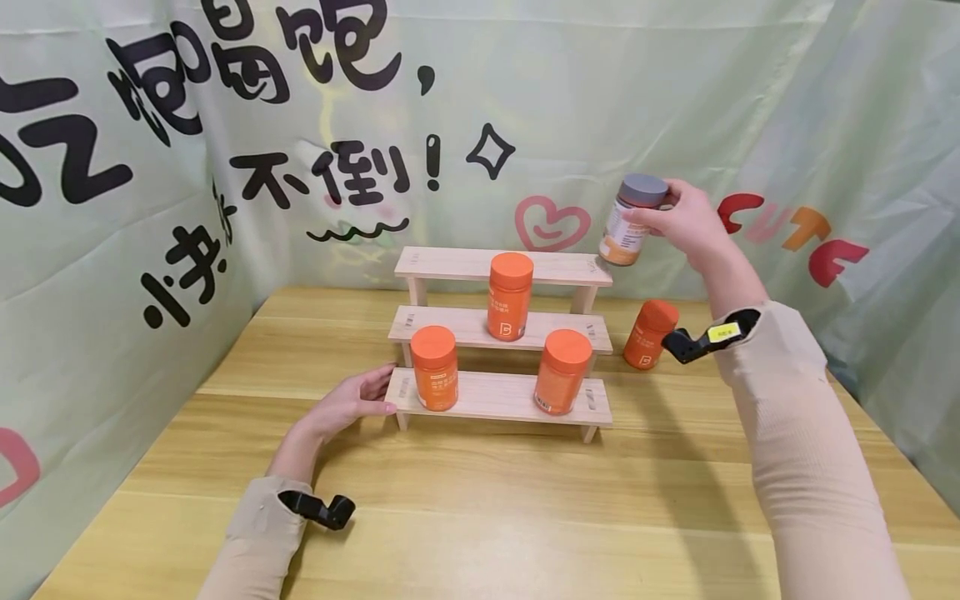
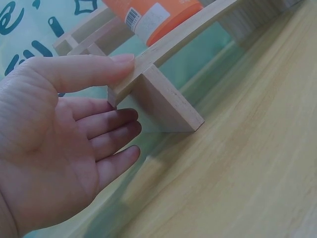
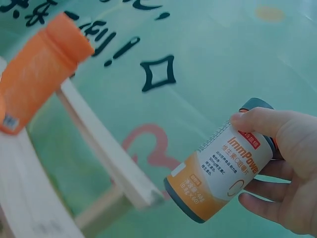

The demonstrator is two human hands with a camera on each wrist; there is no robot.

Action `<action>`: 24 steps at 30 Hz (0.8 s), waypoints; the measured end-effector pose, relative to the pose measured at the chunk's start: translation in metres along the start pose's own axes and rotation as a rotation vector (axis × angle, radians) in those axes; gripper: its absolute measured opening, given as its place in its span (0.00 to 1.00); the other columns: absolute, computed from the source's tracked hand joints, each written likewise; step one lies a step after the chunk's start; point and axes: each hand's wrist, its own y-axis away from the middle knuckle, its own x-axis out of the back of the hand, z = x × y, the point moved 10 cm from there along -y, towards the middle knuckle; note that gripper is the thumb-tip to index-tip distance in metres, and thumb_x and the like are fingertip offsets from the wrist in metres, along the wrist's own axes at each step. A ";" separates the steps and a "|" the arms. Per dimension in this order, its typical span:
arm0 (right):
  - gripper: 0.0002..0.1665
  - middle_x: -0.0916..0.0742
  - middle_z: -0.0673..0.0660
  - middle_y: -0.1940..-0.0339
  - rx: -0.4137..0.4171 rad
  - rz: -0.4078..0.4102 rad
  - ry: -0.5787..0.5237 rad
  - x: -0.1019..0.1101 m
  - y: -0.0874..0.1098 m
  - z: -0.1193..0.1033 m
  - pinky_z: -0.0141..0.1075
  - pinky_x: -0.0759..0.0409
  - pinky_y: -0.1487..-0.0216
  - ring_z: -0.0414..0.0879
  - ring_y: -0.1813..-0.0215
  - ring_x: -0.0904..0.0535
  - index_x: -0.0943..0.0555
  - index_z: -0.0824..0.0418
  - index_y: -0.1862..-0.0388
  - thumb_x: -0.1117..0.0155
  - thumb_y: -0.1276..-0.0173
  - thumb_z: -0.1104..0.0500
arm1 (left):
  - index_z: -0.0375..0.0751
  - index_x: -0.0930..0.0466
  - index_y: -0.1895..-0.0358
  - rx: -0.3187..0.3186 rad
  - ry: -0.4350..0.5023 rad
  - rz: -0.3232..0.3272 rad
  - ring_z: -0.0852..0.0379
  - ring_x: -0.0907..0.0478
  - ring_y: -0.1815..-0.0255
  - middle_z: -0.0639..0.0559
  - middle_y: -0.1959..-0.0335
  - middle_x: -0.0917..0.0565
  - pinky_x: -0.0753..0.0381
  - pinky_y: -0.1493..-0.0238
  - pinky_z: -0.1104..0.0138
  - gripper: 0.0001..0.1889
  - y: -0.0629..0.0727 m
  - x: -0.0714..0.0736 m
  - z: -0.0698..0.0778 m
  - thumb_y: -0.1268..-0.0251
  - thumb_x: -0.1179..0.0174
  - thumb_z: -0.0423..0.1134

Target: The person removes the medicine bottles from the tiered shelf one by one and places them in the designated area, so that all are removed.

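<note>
**Grey-capped bottle held aloft beside stand**

The bottle is in the right hand, fingers clamped on it near the cap. Its long axis tilts: cap to the upper right, base pointing down and left toward the right end of the top tier. Base and tier end appear near each other; contact cannot be confirmed. The right hand is nearer to this end. The left hand pinches the left end of the lowest tier, thumb on top. Orange jars stand as follows: one on the middle tier, two on the lowest tier, one on the surface right of the stand. The surface is wood-grained; a printed cloth hangs behind.
</note>
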 end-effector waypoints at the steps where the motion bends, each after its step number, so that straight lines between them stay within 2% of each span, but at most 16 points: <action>1: 0.46 0.32 0.63 0.35 -0.002 0.005 0.009 0.003 0.001 0.004 0.47 0.32 0.39 0.53 0.40 0.35 0.44 0.61 0.28 0.38 0.39 0.45 | 0.22 0.58 0.31 -0.002 -0.001 0.000 0.35 0.52 0.30 0.28 0.30 0.51 0.52 0.32 0.48 0.43 0.000 0.000 0.000 0.42 0.39 0.34; 7: 0.48 0.32 0.65 0.35 -0.004 0.026 0.065 0.019 0.011 0.026 0.46 0.31 0.42 0.55 0.41 0.35 0.46 0.62 0.28 0.38 0.39 0.43 | 0.21 0.58 0.31 -0.007 -0.007 0.000 0.34 0.51 0.30 0.28 0.30 0.51 0.51 0.32 0.48 0.43 0.001 -0.001 0.000 0.42 0.39 0.33; 14: 0.47 0.30 0.67 0.40 -0.004 0.065 0.152 0.041 0.025 0.054 0.44 0.31 0.51 0.56 0.46 0.34 0.42 0.66 0.31 0.41 0.38 0.40 | 0.21 0.58 0.31 -0.007 0.013 -0.009 0.35 0.52 0.30 0.28 0.30 0.52 0.51 0.32 0.48 0.43 0.000 -0.003 -0.001 0.42 0.39 0.33; 19: 0.48 0.32 0.69 0.40 -0.031 0.079 0.175 0.056 0.034 0.075 0.50 0.32 0.50 0.60 0.45 0.37 0.44 0.68 0.32 0.43 0.38 0.38 | 0.21 0.58 0.31 -0.011 0.009 -0.005 0.35 0.52 0.30 0.28 0.30 0.52 0.51 0.32 0.49 0.43 0.000 -0.002 0.000 0.42 0.40 0.33; 24: 0.51 0.33 0.71 0.39 -0.063 0.109 0.207 0.072 0.042 0.097 0.50 0.31 0.52 0.61 0.45 0.38 0.46 0.68 0.29 0.44 0.38 0.36 | 0.21 0.58 0.31 -0.009 0.009 0.001 0.35 0.52 0.30 0.28 0.30 0.52 0.51 0.32 0.48 0.43 0.000 0.000 0.000 0.42 0.40 0.33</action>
